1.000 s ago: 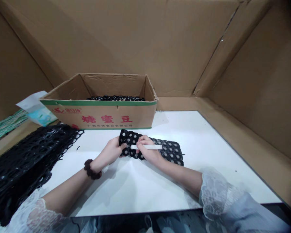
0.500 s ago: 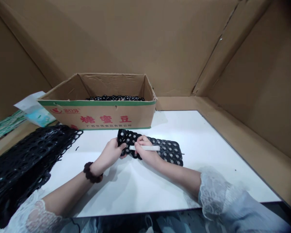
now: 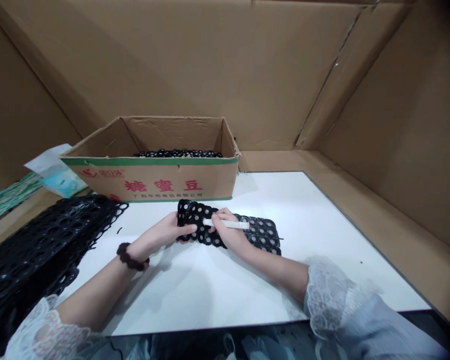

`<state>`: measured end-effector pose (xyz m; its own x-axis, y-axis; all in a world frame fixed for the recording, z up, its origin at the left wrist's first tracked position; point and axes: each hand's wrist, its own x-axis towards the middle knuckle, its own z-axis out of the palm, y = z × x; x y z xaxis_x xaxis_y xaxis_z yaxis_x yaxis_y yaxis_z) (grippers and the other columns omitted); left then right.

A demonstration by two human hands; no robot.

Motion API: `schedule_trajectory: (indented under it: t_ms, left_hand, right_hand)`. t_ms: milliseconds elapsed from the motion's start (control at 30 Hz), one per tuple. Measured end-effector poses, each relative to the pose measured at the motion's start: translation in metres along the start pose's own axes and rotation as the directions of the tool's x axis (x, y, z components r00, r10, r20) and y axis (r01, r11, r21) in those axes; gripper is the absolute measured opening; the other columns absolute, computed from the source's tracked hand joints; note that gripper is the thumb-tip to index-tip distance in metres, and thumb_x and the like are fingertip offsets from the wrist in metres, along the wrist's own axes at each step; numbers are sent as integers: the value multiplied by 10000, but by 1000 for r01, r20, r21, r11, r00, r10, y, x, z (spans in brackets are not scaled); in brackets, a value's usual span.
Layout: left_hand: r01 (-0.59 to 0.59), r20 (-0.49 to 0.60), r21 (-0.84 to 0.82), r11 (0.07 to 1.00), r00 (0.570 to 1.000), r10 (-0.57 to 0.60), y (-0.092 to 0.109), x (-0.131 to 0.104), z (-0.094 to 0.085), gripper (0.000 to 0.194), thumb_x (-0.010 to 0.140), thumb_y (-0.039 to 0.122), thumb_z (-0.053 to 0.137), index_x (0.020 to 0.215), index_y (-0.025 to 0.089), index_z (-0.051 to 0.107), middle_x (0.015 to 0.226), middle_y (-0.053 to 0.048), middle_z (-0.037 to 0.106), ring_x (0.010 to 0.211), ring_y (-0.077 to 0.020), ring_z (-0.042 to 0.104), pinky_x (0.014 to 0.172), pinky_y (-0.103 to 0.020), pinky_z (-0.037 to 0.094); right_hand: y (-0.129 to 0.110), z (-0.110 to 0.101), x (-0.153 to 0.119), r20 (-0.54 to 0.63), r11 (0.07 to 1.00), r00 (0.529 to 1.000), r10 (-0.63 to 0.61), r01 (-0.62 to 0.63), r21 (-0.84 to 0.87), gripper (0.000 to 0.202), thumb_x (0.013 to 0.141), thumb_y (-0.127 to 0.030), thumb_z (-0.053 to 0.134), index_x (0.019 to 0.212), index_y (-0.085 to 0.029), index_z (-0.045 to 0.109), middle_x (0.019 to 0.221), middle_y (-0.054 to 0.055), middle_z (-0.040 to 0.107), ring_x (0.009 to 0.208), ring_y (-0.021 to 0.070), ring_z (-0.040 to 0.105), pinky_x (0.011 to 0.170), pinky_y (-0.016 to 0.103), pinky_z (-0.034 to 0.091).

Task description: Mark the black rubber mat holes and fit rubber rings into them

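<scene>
My left hand grips the left end of a black openwork strip, thumb on top and fingers underneath. Rows of pale round dots cover the strip, which lies slanted across the white board. Between the thumb and fingers of my right hand is a white pen-like stick. Its left tip meets, or hovers just over, the strip's dots; I cannot tell which. My right hand covers part of the strip's middle.
An open cardboard box with more black dotted pieces stands behind my hands. Black openwork sheets are heaped at the left, near a white-and-blue packet and green-white strands. Cardboard walls enclose the white board.
My left hand has shifted slightly left along the strip's end, and its thumb lies straighter. The stick's tip has moved a little up and right.
</scene>
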<state>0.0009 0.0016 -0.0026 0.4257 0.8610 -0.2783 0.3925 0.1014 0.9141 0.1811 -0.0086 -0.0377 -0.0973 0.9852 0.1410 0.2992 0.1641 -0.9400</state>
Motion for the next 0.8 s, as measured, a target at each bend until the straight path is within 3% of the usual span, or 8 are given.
schedule_trajectory:
  t_ms: [100, 200, 333, 567, 800]
  left_hand:
    - [-35, 46, -15, 999, 998, 36, -2, -1, -6, 525, 600, 290, 668, 1083, 155, 512, 1010, -68, 618, 914, -223, 569, 752, -299, 458]
    - [-41, -16, 19, 999, 999, 41, -6, -1, -7, 569, 596, 242, 650, 1132, 152, 482, 1116, -83, 586, 1028, -258, 527, 854, -349, 430]
    - [-32, -47, 34, 999, 998, 34, -8, 0, -6, 551, 589, 207, 639, 1115, 151, 488, 1115, -75, 590, 1040, -258, 518, 868, -346, 415]
    - [-5, -78, -29, 1000, 997, 3, -7, -1, -4, 488, 567, 200, 634, 1041, 163, 524, 977, -35, 626, 876, -212, 572, 709, -277, 457]
    - [-50, -220, 96, 994, 973, 70, 2, -8, 8, 441, 565, 149, 600, 994, 147, 499, 879, -31, 609, 808, -194, 562, 661, -266, 447]
  right_hand:
    - [-2, -4, 0, 35, 999, 998, -51, 50, 9, 358, 829, -250, 447, 489, -170, 522, 802, 5, 456, 811, 122, 512, 804, 254, 379]
    - [-3, -6, -2, 142, 994, 983, -113, 113, 8, 352, 829, -221, 446, 493, -166, 535, 807, 6, 473, 796, 116, 519, 777, 248, 386]
    - [-4, -6, -4, 214, 992, 970, -117, 126, -29, 344, 825, -214, 453, 501, -162, 554, 828, 12, 486, 784, 115, 528, 746, 254, 396]
    - [-5, -2, -3, 229, 989, 966, -117, 135, -67, 324, 817, -196, 459, 504, -163, 534, 820, 18, 473, 806, 124, 518, 752, 258, 405]
    - [1, 8, -6, 232, 977, 955, -185, 204, -61, 308, 827, -255, 471, 530, -177, 493, 830, 9, 424, 802, 119, 495, 811, 265, 391]
